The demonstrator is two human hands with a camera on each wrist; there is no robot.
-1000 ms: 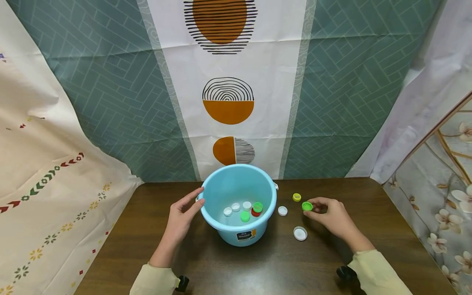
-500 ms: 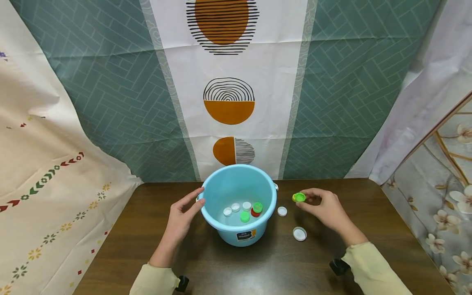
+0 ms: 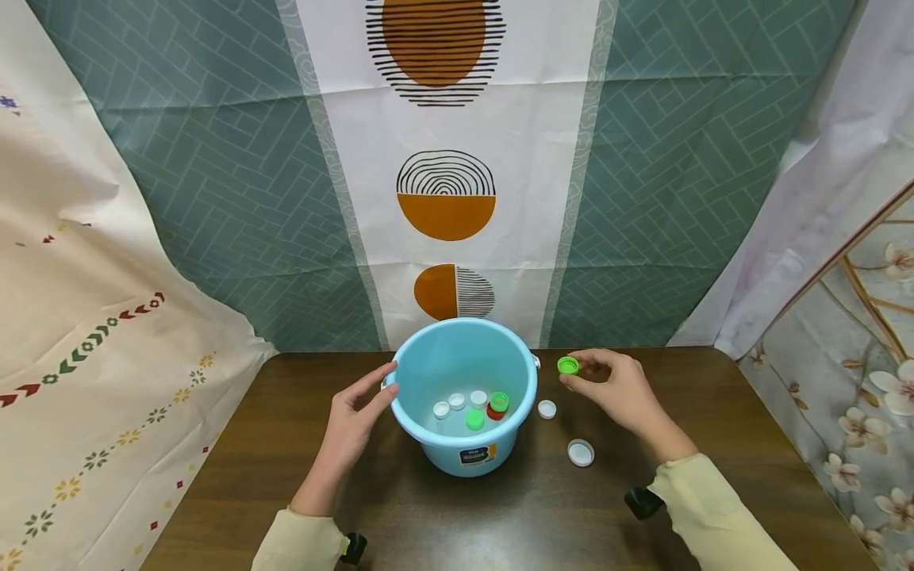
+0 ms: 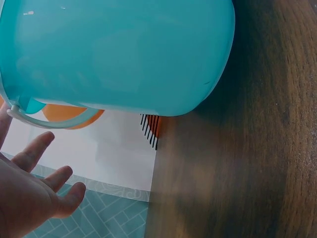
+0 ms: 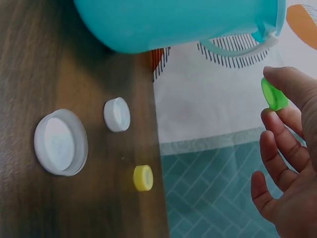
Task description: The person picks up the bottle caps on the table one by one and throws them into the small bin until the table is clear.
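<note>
Lower frame, left of centre: left hand [image 3: 351,416] rested on the bucket [image 3: 439,452], grip loose. Right of centre: green cap [image 3: 567,365] hung pinched in right hand [image 3: 616,388] grip; seemed light, stiff, best held by its sides.

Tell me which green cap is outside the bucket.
The held green cap, pinched by the right hand; the other two green caps lie inside the blue bucket, one overlapping a red cap.
</note>
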